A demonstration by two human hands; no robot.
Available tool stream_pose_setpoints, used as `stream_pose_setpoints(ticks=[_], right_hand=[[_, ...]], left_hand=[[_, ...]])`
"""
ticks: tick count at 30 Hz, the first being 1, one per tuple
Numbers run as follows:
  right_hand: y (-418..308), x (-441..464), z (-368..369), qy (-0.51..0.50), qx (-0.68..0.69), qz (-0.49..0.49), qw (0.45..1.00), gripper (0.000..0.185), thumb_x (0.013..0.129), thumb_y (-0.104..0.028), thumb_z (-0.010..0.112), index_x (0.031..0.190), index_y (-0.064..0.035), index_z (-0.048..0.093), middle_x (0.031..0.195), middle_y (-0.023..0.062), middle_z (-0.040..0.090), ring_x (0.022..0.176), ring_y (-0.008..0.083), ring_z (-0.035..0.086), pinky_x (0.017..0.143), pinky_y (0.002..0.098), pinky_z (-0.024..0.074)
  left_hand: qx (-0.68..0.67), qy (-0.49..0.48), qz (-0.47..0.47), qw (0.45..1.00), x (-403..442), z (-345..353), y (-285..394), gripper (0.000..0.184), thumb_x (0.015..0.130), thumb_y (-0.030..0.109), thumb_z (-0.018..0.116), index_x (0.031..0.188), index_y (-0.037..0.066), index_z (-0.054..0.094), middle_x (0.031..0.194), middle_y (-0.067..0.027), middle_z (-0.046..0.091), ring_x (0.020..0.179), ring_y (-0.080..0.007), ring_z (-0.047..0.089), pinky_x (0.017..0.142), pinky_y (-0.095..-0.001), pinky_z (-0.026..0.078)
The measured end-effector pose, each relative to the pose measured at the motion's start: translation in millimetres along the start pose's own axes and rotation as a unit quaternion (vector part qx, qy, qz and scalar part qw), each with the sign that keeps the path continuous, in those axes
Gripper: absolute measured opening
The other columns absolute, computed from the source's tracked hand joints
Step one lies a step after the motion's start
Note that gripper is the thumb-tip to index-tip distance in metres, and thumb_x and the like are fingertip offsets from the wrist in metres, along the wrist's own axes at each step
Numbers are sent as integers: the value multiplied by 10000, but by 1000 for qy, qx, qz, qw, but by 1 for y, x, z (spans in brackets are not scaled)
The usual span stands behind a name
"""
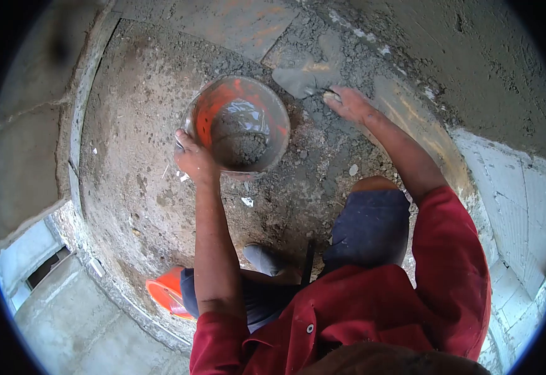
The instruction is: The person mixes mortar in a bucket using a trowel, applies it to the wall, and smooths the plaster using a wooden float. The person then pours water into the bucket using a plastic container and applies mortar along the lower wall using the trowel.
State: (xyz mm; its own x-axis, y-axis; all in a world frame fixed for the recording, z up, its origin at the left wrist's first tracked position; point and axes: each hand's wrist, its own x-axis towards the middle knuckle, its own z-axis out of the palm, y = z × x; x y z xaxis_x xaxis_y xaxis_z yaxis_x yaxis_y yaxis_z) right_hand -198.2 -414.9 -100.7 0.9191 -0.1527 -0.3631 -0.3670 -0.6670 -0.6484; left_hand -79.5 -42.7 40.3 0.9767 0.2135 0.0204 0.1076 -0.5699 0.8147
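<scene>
My left hand (195, 156) grips the near left rim of an orange bucket (277, 119) coated with grey mortar. Inside it lie some wet mortar (248, 148) and a shiny patch that looks like water. My right hand (350, 103) is closed round the handle of a trowel (295, 81), to the right of the bucket. The trowel's blade is smeared with mortar and rests at the loose mortar (354, 62) along the foot of the wall. How firmly the blade presses there I cannot tell.
A freshly rendered wall (473, 69) rises at the right, with bare pale blocks (501, 194) nearer me. Mortar-stained boards (223, 25) lie at the back. A second orange bucket (168, 290) stands by my leg. Crumbs litter the dirt floor (142, 150).
</scene>
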Motion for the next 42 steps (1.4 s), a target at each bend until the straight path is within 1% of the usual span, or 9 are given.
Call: stream_pose_setpoints(ticks=[10,19,22,25,28,31,34,40,42], right_hand=[[-2,138,-40,140,35,185,972,608,988,-537,570,1333,-41,632,1309,247,674,1247,423,627,1042,523,508],[6,36,-43,198,-56,197,959,582,1008,-530,551,1351,-61,597,1226,258,702,1154,448,665,991,535,528],[6,-7,-49,250,-65,110,960,551,1007,-515,572,1329,-70,605,1161,241,720,1070,445,690,939,532,549],[-61,-54,-65,202,-31,98,974,519,996,-473,620,1320,-68,605,1091,212,736,966,441,709,863,535,566],[-84,-78,-34,276,-34,-155,948,480,988,-422,653,1306,-64,604,1032,203,738,906,439,715,813,532,574],[-92,-82,-24,160,-61,-167,971,429,995,-375,650,1309,-87,605,1049,200,739,922,434,715,816,523,574],[-64,-48,-24,141,-30,25,989,475,990,-424,639,1296,-62,620,1023,227,728,989,450,699,851,514,555],[-12,60,-6,126,35,53,990,490,983,-436,606,1168,15,660,1039,256,730,933,433,716,825,521,562],[-14,76,0,154,272,190,931,422,1004,-423,617,1114,-16,639,894,160,690,744,307,690,687,451,547]], left_hand=[[14,18,-10,1000,-6,1,7,614,1126,444,434,1042,-124,652,898,-152,683,803,-214,600,737,-394,511],[0,19,-25,999,-9,8,14,621,1117,446,453,1050,-134,666,930,-223,719,797,-303,652,769,-439,532],[-20,21,-20,999,-7,8,14,624,1116,446,460,1061,-141,668,943,-230,723,810,-310,662,774,-438,533],[-11,25,-30,999,-3,8,10,618,1118,439,462,1068,-140,673,938,-219,719,817,-297,661,781,-427,534],[-26,28,-33,999,-4,9,11,618,1116,441,468,1053,-139,674,918,-208,713,808,-286,647,776,-420,532],[-28,39,-32,998,-6,8,15,619,1114,446,472,1023,-134,670,893,-193,706,782,-272,624,753,-419,521],[-10,44,-33,998,-7,2,8,617,1114,448,468,1001,-125,664,875,-175,700,763,-253,603,728,-422,507],[-25,19,-42,999,0,-7,-12,592,1121,466,438,970,-61,662,861,-94,658,754,-183,551,701,-377,488],[-25,16,-45,999,-9,-4,5,596,1122,469,431,950,-56,654,854,-86,650,749,-178,537,696,-372,485]])
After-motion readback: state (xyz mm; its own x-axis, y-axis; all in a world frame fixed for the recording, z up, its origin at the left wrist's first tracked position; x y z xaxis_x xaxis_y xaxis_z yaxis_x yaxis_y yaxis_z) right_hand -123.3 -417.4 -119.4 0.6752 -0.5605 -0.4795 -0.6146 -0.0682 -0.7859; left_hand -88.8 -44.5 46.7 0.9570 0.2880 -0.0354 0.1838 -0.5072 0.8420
